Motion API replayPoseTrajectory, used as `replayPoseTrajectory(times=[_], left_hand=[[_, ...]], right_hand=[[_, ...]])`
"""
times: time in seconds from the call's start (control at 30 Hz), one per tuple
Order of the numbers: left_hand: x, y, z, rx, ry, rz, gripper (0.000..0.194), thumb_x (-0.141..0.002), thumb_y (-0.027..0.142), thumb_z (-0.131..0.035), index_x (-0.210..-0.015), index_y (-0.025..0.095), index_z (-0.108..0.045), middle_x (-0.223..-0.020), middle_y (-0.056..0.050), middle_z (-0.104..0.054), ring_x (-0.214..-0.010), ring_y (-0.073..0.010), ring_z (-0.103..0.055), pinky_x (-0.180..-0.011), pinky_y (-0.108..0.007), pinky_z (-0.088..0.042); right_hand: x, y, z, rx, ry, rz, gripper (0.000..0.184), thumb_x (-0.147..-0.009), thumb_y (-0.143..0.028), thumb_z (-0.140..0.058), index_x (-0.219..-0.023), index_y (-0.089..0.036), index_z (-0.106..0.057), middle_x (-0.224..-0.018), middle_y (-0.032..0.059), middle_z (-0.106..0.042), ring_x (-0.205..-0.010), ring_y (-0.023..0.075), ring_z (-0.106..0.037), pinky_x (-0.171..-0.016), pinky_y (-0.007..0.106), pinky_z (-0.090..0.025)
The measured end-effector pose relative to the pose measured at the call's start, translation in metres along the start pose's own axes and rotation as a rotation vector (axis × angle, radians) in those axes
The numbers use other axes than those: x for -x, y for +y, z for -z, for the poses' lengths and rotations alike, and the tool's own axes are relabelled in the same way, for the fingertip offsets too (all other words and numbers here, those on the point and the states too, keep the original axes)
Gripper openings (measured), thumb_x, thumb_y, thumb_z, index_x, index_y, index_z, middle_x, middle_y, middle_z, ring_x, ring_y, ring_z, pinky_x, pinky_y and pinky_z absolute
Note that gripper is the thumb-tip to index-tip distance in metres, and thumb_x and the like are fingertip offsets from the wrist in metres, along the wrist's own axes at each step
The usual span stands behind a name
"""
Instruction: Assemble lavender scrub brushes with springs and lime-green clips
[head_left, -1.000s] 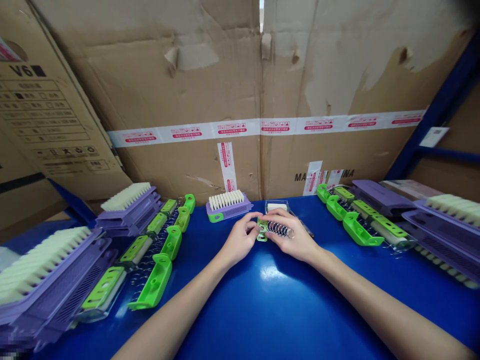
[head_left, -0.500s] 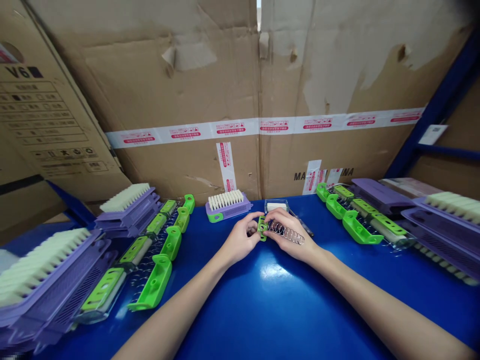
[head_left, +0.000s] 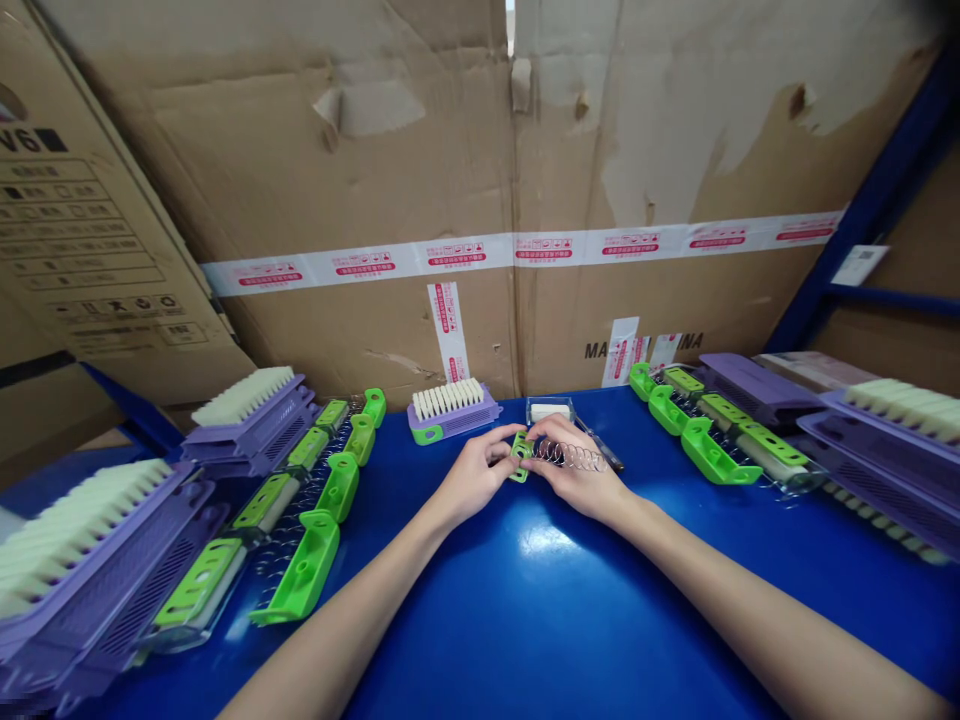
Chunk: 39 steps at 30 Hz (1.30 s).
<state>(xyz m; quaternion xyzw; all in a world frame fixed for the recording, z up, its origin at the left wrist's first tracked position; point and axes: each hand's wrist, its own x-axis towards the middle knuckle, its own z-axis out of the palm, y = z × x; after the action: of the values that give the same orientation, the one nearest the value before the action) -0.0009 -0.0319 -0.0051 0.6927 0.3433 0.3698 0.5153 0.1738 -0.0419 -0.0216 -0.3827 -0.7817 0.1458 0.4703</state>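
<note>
Green flat plastic plate (head_left: 519,441): our left hand (head_left: 471,479) and right hand (head_left: 583,488) pinch its edges. Silver wire spring (head_left: 576,456) looks bouncy; grip one end.

Shows purple and green on bristle brush (head_left: 459,420); right of brush, lime green on holed plate (head_left: 518,458); beneath brush, blue on tabletop (head_left: 547,630); behind brush, red print on white tape (head_left: 388,256).

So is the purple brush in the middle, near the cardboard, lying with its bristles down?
No, the white bristles of the purple brush point upward, away from the blue table.
</note>
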Motion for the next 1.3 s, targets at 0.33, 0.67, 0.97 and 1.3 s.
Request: replayPoseTrajectory(times=[0.33, 0.67, 0.97, 1.3], left_hand=[[-0.003, -0.001, -0.01, -0.041, 0.026, 0.004, 0.043, -0.081, 0.025, -0.055, -0.121, 0.009, -0.052, -0.069, -0.003, -0.063, -0.064, -0.0136, -0.055, -0.067, -0.027, -0.04], [-0.006, -0.005, -0.006, -0.14, -0.021, 0.006, 0.045, -0.082, 0.029, -0.053, -0.123, 0.01, -0.051, -0.063, -0.001, -0.06, -0.06, -0.0137, -0.051, -0.065, -0.028, -0.039], [-0.004, -0.007, -0.008, -0.016, -0.003, 0.001, 0.045, -0.081, 0.034, -0.057, -0.12, 0.012, -0.049, -0.068, -0.001, -0.06, -0.06, -0.0119, -0.049, -0.061, -0.026, -0.038], [-0.004, -0.009, -0.006, 0.166, 0.107, -0.017, 0.046, -0.077, 0.035, -0.062, -0.115, 0.014, -0.048, -0.065, 0.001, -0.058, -0.06, -0.0119, -0.054, -0.061, -0.026, -0.042]], right_hand=[[-0.003, -0.007, 0.004, -0.022, -0.048, -0.073, 0.013, -0.08, -0.029, -0.061, -0.083, -0.019, -0.053, -0.082, 0.0023, -0.055, -0.069, 0.0134, -0.053, -0.062, 0.025, -0.041], [-0.009, -0.005, 0.007, -0.12, -0.101, -0.209, 0.02, -0.076, -0.033, -0.063, -0.077, -0.019, -0.049, -0.062, -0.0041, -0.051, -0.053, 0.01, -0.043, -0.051, 0.022, -0.034], [-0.008, -0.01, 0.006, -0.114, -0.108, -0.137, 0.013, -0.08, -0.028, -0.058, -0.089, -0.017, -0.059, -0.082, 0.0032, -0.059, -0.063, 0.0122, -0.051, -0.059, 0.025, -0.041], [-0.002, -0.012, -0.001, -0.069, -0.092, -0.148, 0.034, -0.079, -0.019, -0.057, -0.113, -0.018, -0.062, -0.093, 0.0063, -0.062, -0.072, 0.0145, -0.057, -0.067, 0.029, -0.048]])
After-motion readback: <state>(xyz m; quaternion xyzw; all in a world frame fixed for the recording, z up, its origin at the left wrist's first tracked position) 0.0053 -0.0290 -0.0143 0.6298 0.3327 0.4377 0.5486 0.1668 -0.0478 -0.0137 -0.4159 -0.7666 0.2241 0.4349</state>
